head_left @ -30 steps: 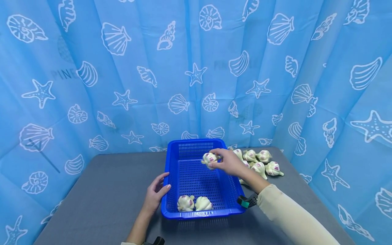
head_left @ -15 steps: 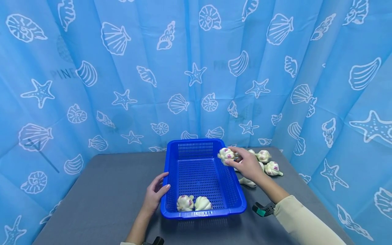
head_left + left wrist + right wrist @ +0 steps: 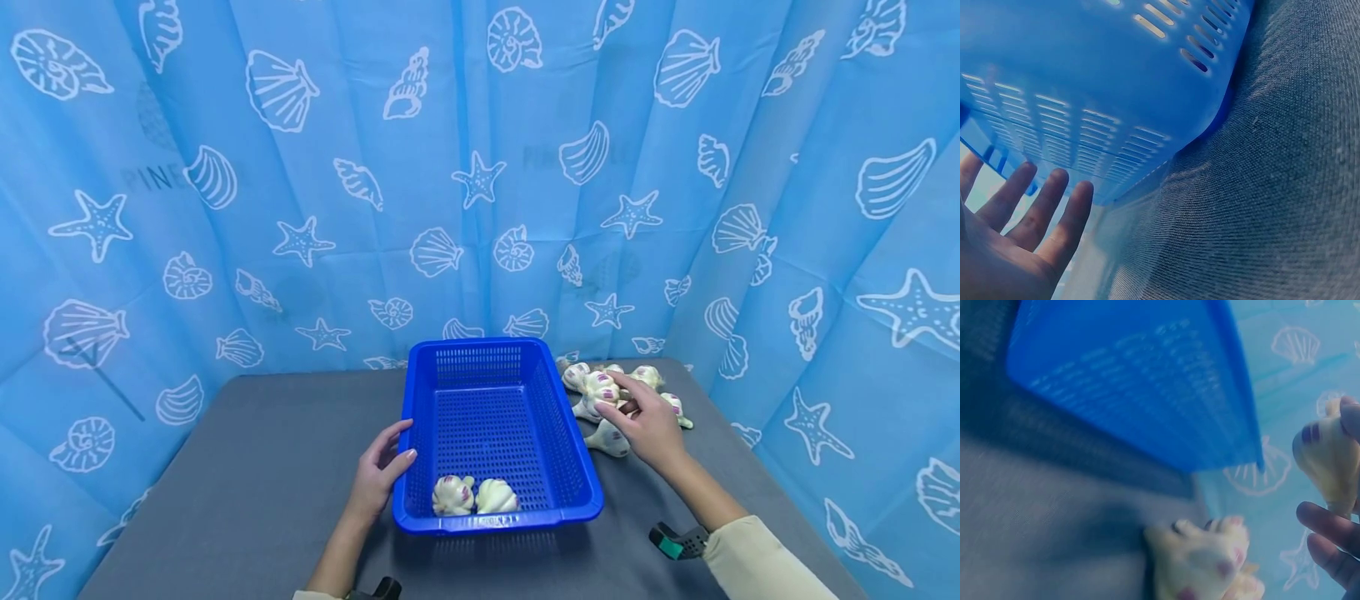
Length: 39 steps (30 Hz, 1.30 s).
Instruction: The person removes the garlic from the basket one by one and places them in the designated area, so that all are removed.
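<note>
My right hand [image 3: 651, 425] pinches a garlic bulb [image 3: 600, 392] above the garlic pile, right of the blue plastic basket [image 3: 585, 450]. In the right wrist view, thumb and fingers meet around that white bulb with purple marks [image 3: 1322, 450]. My left hand [image 3: 373, 479] rests against the basket's left rim; in the left wrist view its fingers [image 3: 1041, 212] lie relaxed and spread by the slotted wall [image 3: 1141, 94]. Inside the basket, at the near end, sit two garlic bulbs [image 3: 453, 496], side by side.
Several garlic bulbs [image 3: 609, 440] lie in a cluster on the grey cloth-covered table [image 3: 300, 467], right of the basket. My right hand partly covers them. A blue curtain [image 3: 480, 275] with white shell prints hangs behind and at the sides.
My right hand has carried the garlic bulb rightward, from over the basket, past its right rim, to above the pile. My left hand and the basket stay put.
</note>
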Motion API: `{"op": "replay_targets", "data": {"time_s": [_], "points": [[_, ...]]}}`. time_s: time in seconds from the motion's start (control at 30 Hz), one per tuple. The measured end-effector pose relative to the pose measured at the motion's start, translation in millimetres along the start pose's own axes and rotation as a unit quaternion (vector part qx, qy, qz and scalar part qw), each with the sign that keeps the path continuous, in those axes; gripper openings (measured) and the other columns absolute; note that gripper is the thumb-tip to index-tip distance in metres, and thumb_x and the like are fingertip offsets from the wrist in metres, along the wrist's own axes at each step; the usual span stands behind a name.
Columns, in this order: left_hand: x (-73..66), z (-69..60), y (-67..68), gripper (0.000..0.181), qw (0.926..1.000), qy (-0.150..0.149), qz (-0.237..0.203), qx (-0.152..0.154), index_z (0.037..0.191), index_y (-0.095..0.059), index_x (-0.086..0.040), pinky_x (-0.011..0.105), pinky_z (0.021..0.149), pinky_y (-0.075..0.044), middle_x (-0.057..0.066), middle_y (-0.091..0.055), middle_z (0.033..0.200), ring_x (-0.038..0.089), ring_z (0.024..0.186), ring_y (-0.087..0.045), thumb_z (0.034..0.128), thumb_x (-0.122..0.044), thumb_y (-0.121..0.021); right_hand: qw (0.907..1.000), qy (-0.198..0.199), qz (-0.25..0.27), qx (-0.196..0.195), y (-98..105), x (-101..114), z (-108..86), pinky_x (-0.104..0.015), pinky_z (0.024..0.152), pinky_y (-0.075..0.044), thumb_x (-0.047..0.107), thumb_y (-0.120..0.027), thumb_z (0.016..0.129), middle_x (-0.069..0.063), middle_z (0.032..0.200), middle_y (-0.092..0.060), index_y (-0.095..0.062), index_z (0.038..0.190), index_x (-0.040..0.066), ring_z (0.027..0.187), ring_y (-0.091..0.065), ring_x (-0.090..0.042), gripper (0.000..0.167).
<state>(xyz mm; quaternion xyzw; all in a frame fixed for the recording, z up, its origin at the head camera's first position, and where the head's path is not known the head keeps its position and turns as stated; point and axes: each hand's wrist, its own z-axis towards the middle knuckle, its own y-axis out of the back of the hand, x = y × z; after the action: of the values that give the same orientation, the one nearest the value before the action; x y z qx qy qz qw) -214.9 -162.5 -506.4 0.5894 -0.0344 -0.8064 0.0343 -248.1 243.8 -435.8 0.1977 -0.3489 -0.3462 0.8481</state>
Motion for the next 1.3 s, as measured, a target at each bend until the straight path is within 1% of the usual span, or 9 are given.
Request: {"op": "replay_targets", "data": {"time_s": [0.2, 0.4, 0.5, 0.7, 0.87, 1.07, 1.1, 1.17, 1.3], "points": [[-5.1, -0.6, -0.6, 0.046, 1.0000, 0.009, 0.004, -0.002, 0.139, -0.051, -0.009, 0.058, 0.096, -0.043, 0.021, -0.048, 0.142, 0.042, 0.124, -0.049, 0.0942, -0.015, -0.062, 0.9992, 0.002, -0.010, -0.038, 4.1, -18.1, -18.0, -0.024, 0.052, -0.047, 0.005, -0.082, 0.074, -0.017, 0.098, -0.069, -0.064, 0.121, -0.002, 0.060, -0.058, -0.011, 0.051], [-32.5, -5.2, -2.7, 0.046, 0.9999, 0.001, 0.016, 0.002, 0.138, -0.050, 0.000, 0.059, 0.096, -0.043, 0.025, -0.048, 0.140, 0.045, 0.124, -0.048, 0.0937, -0.009, -0.060, 0.9982, -0.037, -0.016, -0.045, 9.5, -30.9, -33.3, -0.021, 0.054, -0.044, 0.009, -0.081, 0.076, -0.015, 0.096, -0.068, -0.064, 0.124, 0.002, 0.063, -0.056, -0.011, 0.051], [-38.5, -6.2, -3.0, 0.046, 0.9998, 0.006, 0.020, 0.005, 0.138, -0.050, 0.000, 0.058, 0.096, -0.043, 0.025, -0.048, 0.140, 0.044, 0.124, -0.048, 0.0938, -0.009, -0.060, 0.9972, -0.058, -0.021, -0.043, 12.4, -36.2, -39.7, -0.020, 0.055, -0.045, 0.011, -0.081, 0.078, -0.014, 0.094, -0.068, -0.064, 0.124, 0.004, 0.064, -0.057, -0.010, 0.050], [-36.1, -5.7, -2.6, 0.047, 0.9998, 0.009, 0.015, 0.008, 0.139, -0.049, -0.001, 0.059, 0.097, -0.042, 0.025, -0.047, 0.140, 0.044, 0.125, -0.048, 0.0937, -0.010, -0.061, 0.9952, -0.081, -0.042, -0.036, 16.5, -46.3, -50.0, -0.027, 0.057, -0.047, 0.014, -0.080, 0.079, -0.018, 0.103, -0.067, -0.063, 0.123, 0.003, 0.066, -0.057, -0.009, 0.048], [-36.6, -5.9, -2.9, 0.047, 0.9997, 0.011, 0.019, 0.009, 0.139, -0.049, -0.001, 0.059, 0.097, -0.041, 0.024, -0.047, 0.141, 0.044, 0.125, -0.047, 0.0940, -0.009, -0.060, 0.9926, -0.108, -0.053, -0.019, 18.1, -55.4, -56.7, -0.032, 0.057, -0.047, 0.018, -0.078, 0.082, -0.022, 0.110, -0.065, -0.062, 0.125, 0.001, 0.066, -0.057, -0.011, 0.049], [-38.4, -6.2, -3.4, 0.047, 0.9996, 0.013, 0.021, 0.010, 0.139, -0.049, 0.000, 0.059, 0.096, -0.042, 0.025, -0.046, 0.141, 0.045, 0.124, -0.048, 0.0945, -0.009, -0.059, 0.9866, -0.152, -0.058, 0.009, 19.0, -63.4, -61.3, -0.029, 0.051, -0.038, 0.022, -0.076, 0.085, -0.015, 0.087, -0.062, -0.059, 0.128, 0.001, 0.059, -0.049, -0.013, 0.051], [-37.8, -6.1, -3.3, 0.047, 0.9996, 0.014, 0.021, 0.010, 0.139, -0.049, 0.000, 0.059, 0.096, -0.043, 0.025, -0.046, 0.141, 0.045, 0.124, -0.048, 0.0945, -0.009, -0.059, 0.9852, -0.161, -0.056, 0.015, 19.2, -64.6, -61.9, -0.028, 0.050, -0.038, 0.023, -0.075, 0.086, -0.015, 0.087, -0.062, -0.058, 0.129, 0.001, 0.059, -0.049, -0.013, 0.051], [-36.4, -5.9, -3.1, 0.047, 0.9997, 0.009, 0.021, 0.009, 0.139, -0.049, 0.000, 0.059, 0.096, -0.043, 0.025, -0.046, 0.141, 0.045, 0.124, -0.048, 0.0945, -0.009, -0.059, 0.9819, -0.179, -0.052, 0.030, 19.9, -66.4, -62.8, -0.029, 0.051, -0.039, 0.025, -0.074, 0.087, -0.018, 0.091, -0.063, -0.057, 0.131, 0.000, 0.060, -0.052, -0.014, 0.053], [-20.5, -2.4, -2.5, 0.046, 0.9999, 0.003, 0.016, 0.003, 0.139, -0.049, -0.003, 0.060, 0.096, -0.042, 0.024, -0.046, 0.142, 0.045, 0.125, -0.047, 0.0945, -0.011, -0.060, 0.9705, -0.224, -0.050, 0.074, 21.1, -69.8, -64.1, -0.033, 0.057, -0.044, 0.034, -0.068, 0.091, -0.027, 0.113, -0.061, -0.052, 0.134, -0.002, 0.071, -0.059, -0.021, 0.058]]}}
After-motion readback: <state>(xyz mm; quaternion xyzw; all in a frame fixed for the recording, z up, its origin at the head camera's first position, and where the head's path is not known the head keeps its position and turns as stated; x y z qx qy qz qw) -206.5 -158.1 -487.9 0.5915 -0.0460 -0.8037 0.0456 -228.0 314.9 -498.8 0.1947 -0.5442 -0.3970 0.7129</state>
